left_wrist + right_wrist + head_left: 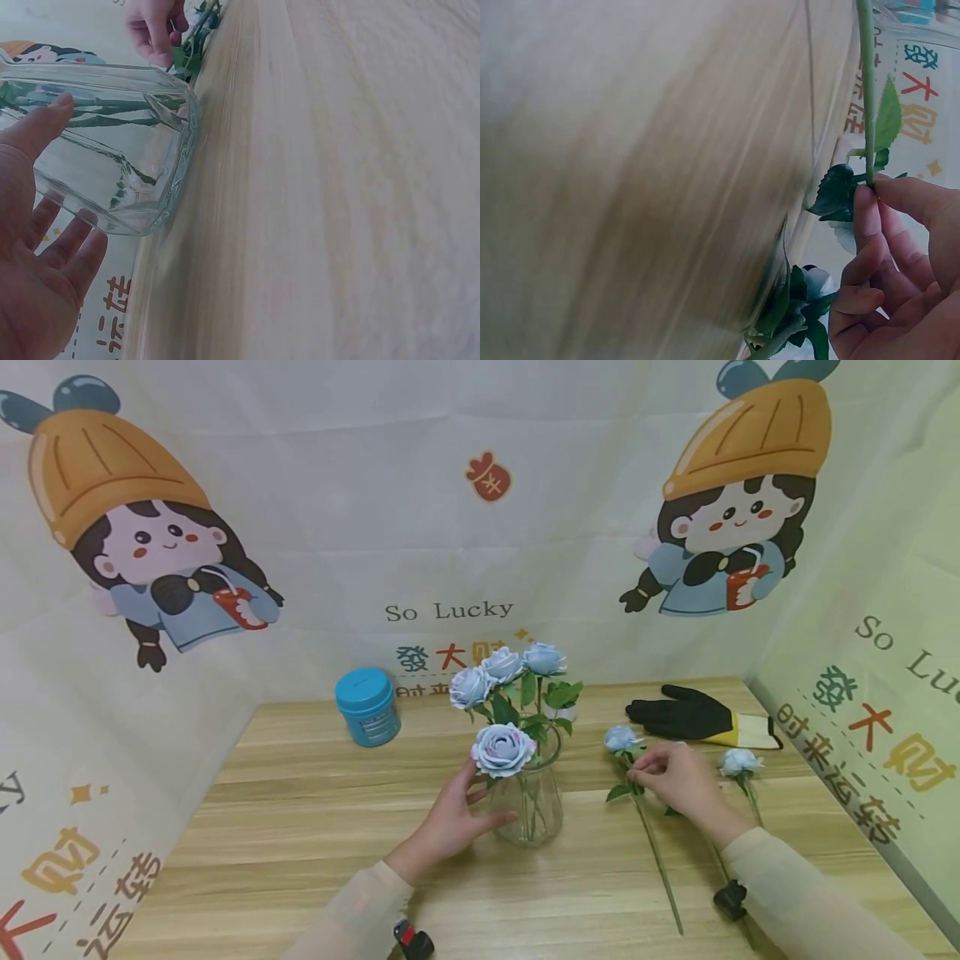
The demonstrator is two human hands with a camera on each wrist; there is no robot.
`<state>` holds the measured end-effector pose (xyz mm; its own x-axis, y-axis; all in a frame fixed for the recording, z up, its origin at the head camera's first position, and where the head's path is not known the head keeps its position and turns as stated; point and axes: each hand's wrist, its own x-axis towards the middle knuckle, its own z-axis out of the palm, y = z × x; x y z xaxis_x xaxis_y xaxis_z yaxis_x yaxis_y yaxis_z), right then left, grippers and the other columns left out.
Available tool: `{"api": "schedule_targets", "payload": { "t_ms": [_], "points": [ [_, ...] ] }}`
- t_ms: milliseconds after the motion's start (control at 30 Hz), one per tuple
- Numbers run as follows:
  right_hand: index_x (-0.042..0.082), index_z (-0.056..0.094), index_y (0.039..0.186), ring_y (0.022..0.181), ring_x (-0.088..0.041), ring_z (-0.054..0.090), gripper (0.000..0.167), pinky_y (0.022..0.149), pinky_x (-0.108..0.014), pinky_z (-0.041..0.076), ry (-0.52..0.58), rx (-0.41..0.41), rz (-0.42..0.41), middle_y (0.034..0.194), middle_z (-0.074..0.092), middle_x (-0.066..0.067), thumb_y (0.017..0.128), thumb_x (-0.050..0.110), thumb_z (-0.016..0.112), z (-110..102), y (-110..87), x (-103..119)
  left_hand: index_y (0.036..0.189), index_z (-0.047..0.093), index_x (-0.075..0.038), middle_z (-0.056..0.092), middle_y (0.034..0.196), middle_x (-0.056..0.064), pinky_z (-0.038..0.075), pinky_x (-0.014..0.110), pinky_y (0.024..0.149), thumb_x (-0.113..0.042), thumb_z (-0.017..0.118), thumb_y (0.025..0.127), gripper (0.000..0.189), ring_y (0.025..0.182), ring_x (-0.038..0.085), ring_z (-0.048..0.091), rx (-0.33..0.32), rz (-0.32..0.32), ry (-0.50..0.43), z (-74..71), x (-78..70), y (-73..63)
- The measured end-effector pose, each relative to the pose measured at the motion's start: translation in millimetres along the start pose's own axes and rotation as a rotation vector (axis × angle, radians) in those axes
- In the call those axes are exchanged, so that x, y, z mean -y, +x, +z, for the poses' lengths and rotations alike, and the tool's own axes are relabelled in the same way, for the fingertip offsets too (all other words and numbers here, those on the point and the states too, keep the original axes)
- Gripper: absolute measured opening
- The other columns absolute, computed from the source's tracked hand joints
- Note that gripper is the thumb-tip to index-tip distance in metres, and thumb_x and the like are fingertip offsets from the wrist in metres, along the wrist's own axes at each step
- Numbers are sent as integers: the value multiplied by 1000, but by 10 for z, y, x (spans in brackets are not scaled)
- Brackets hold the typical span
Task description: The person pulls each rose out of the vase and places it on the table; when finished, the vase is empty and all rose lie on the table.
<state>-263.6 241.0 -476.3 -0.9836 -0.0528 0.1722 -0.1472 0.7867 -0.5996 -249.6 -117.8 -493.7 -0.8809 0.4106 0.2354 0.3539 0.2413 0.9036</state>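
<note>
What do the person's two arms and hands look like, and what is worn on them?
The left sleeve and the right sleeve are cream-coloured and reach toward the wrists. The left hand and right hand wear no gloves. A small black device with a red part shows beside the left sleeve; another black device shows beside the right.

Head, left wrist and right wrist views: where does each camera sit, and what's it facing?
Head: worn on the head, facing forward and down at the glass vase; left hand, right hand and sleeves show.
Left wrist: worn there, facing the vase; both hands show.
Right wrist: worn there, facing the pinched rose stem; right hand shows.
Head and left wrist views share the vase.
</note>
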Motion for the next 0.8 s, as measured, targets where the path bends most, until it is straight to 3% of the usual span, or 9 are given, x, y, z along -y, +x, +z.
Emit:
{"api": "schedule_targets", "payload": {
  "t_ms": [333,800],
  "points": [
    [12,76,82,69,-11,62,11,63,-32,50,-27,57,9,76,72,2,88,19,82,35,-2,-11,159,35,-17,46,158,12,50,41,111,-13,88,83,93,138,38,52,-4,12,9,11,7,11],
    [13,75,79,70,-10,63,12,64,-32,52,-28,122,-8,76,72,2,88,19,82,45,54,31,161,33,-16,44,160,13,49,43,112,-12,88,83,95,140,40,50,-3,-7,-8,3,14,3]
  ]
}}
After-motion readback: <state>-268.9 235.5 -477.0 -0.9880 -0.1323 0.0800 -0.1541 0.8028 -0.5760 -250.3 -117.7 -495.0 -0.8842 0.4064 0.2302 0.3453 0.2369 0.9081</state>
